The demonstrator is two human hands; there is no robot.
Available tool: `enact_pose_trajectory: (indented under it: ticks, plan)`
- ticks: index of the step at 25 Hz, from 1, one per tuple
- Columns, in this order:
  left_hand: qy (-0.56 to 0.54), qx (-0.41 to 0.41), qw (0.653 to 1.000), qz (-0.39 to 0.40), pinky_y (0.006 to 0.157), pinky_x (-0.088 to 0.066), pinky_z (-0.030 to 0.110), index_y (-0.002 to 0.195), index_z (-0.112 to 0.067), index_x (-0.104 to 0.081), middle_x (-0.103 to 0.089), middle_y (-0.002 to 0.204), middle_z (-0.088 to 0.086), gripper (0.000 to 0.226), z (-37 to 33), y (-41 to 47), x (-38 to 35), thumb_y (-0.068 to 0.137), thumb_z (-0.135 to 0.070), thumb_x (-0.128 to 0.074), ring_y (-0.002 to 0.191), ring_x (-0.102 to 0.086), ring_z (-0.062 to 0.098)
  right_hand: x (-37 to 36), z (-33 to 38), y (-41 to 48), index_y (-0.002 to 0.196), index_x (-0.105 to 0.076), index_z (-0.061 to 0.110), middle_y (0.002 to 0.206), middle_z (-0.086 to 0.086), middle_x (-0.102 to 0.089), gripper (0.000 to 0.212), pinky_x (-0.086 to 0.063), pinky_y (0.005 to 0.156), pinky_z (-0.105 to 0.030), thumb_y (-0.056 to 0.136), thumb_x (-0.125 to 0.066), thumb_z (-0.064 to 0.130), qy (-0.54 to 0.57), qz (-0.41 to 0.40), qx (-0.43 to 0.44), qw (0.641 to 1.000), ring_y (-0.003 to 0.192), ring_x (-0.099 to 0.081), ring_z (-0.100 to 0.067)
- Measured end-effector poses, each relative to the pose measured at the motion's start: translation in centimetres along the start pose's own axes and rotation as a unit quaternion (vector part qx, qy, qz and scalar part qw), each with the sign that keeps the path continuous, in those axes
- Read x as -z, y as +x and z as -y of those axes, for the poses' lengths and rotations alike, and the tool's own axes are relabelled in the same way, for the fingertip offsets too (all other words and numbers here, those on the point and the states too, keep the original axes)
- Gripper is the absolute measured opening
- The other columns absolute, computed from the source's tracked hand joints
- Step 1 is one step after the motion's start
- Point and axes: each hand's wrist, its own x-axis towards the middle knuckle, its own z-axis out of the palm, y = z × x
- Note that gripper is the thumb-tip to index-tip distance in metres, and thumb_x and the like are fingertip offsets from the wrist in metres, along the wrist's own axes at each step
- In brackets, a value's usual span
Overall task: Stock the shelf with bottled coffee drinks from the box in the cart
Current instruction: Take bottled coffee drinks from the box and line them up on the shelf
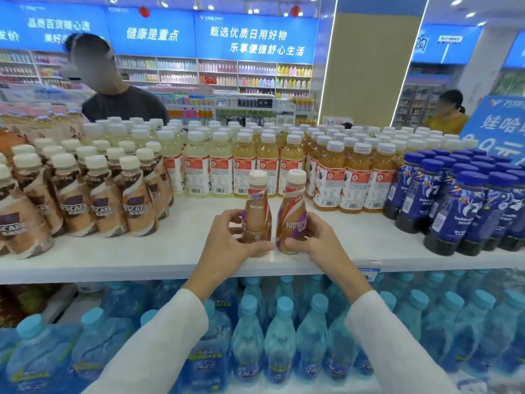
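White sleeves [159, 345] reach forward over blue water bottles [279, 336] to the white shelf [142, 251]. Left hand [227, 237] wraps its fingers around one coffee bottle [256, 211]. Just beside it, the right hand [319, 240] grips a second coffee bottle [292, 214], both roughly upright near the shelf's front edge.

We find bare white shelf [184, 247] open between Nescafé rows [136, 206] on its left and blue-capped bottles [454, 211] on its right, walled by juice bottles [244, 163] at its back. At its front edge our left hand [227, 237] and right hand [318, 237] grip two coffee bottles [257, 211], splitting that gap.
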Motion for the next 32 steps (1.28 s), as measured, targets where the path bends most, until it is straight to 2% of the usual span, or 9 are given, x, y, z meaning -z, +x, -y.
enact_pose_trajectory:
  ticks: [2, 6, 9, 14, 17, 20, 24, 28, 32]
  plan:
    - [0.001, -0.001, 1.0, -0.007, 0.074, -0.052, 0.009, 0.114, -0.044, -0.05, -0.061, 0.112, -0.021, 0.082, 0.4, 0.3, -0.1, 0.048, -0.052, -0.098, 0.098, -0.061, -0.011, -0.6, -0.2, -0.2, 0.119, -0.062, 0.029, 0.112, 0.009, -0.074, 0.067, -0.054, 0.086, -0.024, 0.061, -0.092, 0.017, -0.025, -0.032, 0.016, 0.999, 0.103, -0.069, -0.006]
    - [-0.052, 0.023, 0.998, 0.035, 0.097, -0.057, 0.03, 0.113, -0.031, -0.051, -0.07, 0.113, -0.014, 0.054, 1.7, 1.3, 0.9, 0.077, -0.016, -0.089, 0.1, -0.069, -0.002, -2.0, -0.1, -0.5, 0.121, -0.055, 0.033, 0.114, 0.018, -0.068, 0.079, -0.055, 0.083, -0.02, 0.055, -0.096, 0.046, -0.098, -0.079, 0.014, 0.992, 0.1, -0.066, 0.003]
    - [-0.068, 0.032, 0.995, 0.064, 0.102, -0.054, 0.034, 0.117, -0.029, -0.052, -0.072, 0.117, -0.009, 0.042, 1.9, 1.3, 1.4, 0.089, -0.009, -0.077, 0.106, -0.069, 0.001, -2.2, 0.1, -0.4, 0.12, -0.053, 0.035, 0.116, 0.016, -0.064, 0.086, -0.055, 0.084, -0.022, 0.049, -0.092, 0.062, -0.138, -0.071, 0.009, 0.988, 0.102, -0.063, 0.001]
    - [-0.019, 0.022, 1.0, -0.004, 0.078, -0.054, 0.016, 0.118, -0.033, -0.054, -0.064, 0.114, -0.02, 0.078, 0.6, 0.6, 0.2, 0.055, -0.051, -0.097, 0.101, -0.065, -0.002, -0.9, -0.4, -0.4, 0.12, -0.061, 0.031, 0.113, 0.015, -0.072, 0.068, -0.056, 0.085, -0.019, 0.062, -0.096, 0.036, -0.041, -0.05, 0.037, 0.997, 0.106, -0.066, 0.001]
    - [0.0, 0.015, 0.999, -0.033, 0.082, -0.055, 0.019, 0.12, -0.032, -0.058, -0.068, 0.111, -0.018, 0.066, 0.5, 0.6, -0.1, 0.066, -0.038, -0.095, 0.1, -0.066, -0.003, -0.6, -0.3, -0.3, 0.118, -0.064, 0.033, 0.11, 0.021, -0.074, 0.055, -0.055, 0.086, -0.015, 0.072, -0.091, 0.022, -0.03, -0.03, 0.036, 0.998, 0.105, -0.068, 0.001]
    - [-0.01, 0.022, 1.0, -0.016, 0.096, -0.056, 0.026, 0.127, -0.032, -0.061, -0.071, 0.115, -0.018, 0.062, 0.8, 0.2, 0.3, 0.073, -0.029, -0.092, 0.103, -0.066, -0.006, -0.5, 0.0, -0.6, 0.13, -0.061, 0.028, 0.117, 0.02, -0.072, 0.065, -0.055, 0.093, -0.019, 0.073, -0.091, 0.022, -0.014, -0.013, 0.028, 0.999, 0.111, -0.065, 0.003]
    - [-0.001, 0.028, 0.998, -0.053, 0.081, -0.054, 0.01, 0.124, -0.038, -0.056, -0.069, 0.113, -0.025, 0.073, 0.3, -0.7, -0.4, 0.063, -0.045, -0.096, 0.1, -0.065, -0.011, -1.8, 0.1, -1.3, 0.13, -0.062, 0.032, 0.116, 0.019, -0.072, 0.069, -0.056, 0.085, -0.017, 0.07, -0.093, 0.025, -0.045, -0.07, 0.036, 0.996, 0.105, -0.066, 0.006]
    - [0.024, 0.047, 0.994, -0.095, 0.064, -0.047, 0.002, 0.115, -0.04, -0.054, -0.066, 0.103, -0.026, 0.061, 0.7, 0.7, -0.3, 0.068, -0.038, -0.093, 0.087, -0.064, -0.014, -3.6, 0.7, -0.4, 0.123, -0.065, 0.038, 0.107, 0.022, -0.073, 0.064, -0.053, 0.075, -0.009, 0.067, -0.094, 0.028, -0.084, -0.107, 0.034, 0.99, 0.097, -0.066, 0.008]
    - [0.055, 0.053, 0.994, -0.075, 0.075, -0.046, 0.012, 0.126, -0.029, -0.057, -0.065, 0.113, -0.015, 0.055, 1.7, 4.7, 2.5, 0.079, -0.027, -0.086, 0.094, -0.062, -0.004, -6.4, 1.8, 3.8, 0.13, -0.063, 0.025, 0.116, 0.012, -0.072, 0.065, -0.058, 0.09, -0.027, 0.071, -0.092, 0.025, -0.109, -0.069, 0.027, 0.991, 0.101, -0.067, -0.004]
